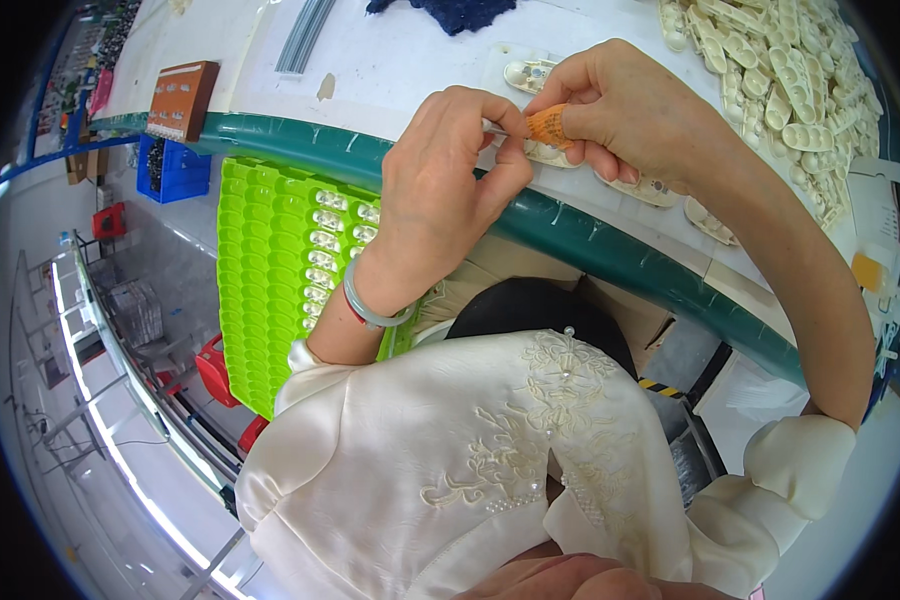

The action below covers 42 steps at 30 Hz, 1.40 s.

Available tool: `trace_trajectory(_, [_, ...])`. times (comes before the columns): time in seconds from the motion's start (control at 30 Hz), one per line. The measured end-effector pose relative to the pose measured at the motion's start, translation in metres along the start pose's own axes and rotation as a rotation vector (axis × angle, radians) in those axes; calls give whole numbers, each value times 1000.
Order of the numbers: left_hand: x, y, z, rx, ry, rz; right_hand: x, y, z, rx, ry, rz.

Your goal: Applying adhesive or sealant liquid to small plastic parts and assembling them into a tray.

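Above the near edge of the white table, my two hands meet fingertip to fingertip. My right hand pinches a small orange piece with dark markings; its exact kind is unclear. Close against it, my left hand is closed in a pinch on a small, thin, pale piece, mostly hidden by the fingers. Beneath and beside the hands lie several cream plastic shells: one shell is beyond the fingers, another shell below my right hand.
A large heap of cream shells covers the table's right side. A green tray with clear parts in some pockets sits left of my lap. The table has a dark green padded edge. An orange-brown block and blue bin are farther left.
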<state>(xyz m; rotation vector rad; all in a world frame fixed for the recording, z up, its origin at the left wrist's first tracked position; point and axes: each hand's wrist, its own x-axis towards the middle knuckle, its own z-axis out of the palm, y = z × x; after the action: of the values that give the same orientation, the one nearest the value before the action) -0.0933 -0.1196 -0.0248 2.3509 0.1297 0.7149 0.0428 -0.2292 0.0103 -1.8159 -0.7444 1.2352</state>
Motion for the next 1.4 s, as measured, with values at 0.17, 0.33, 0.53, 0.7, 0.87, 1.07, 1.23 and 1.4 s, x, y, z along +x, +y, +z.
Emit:
trace_trajectory(0.17, [-1,-1,1,-8,12,-2,2,-2,1,1,0,11])
trace_trajectory(0.33, [-1,-2,3,-23,23,-35,5,0,0,4,2,46])
trace_trajectory(0.53, [-3,-3,1,39,42,23,4,-3,2,57,-4,30])
trace_trajectory(0.7, [4,-23,-14,-328,178,-370,0,-4,3,66,36,82])
trace_trajectory(0.87, [16,-16,-36,-452,252,-408,5,-5,2,-25,32,81])
trace_trajectory(1.07, [25,23,-21,-541,87,-384,-36,-16,-24,-49,166,-184])
trace_trajectory(1.23, [31,43,-4,-580,-45,-350,-119,5,-66,-240,469,-98])
trace_trajectory(1.4, [34,14,-26,-545,133,-359,-159,54,-51,0,566,163])
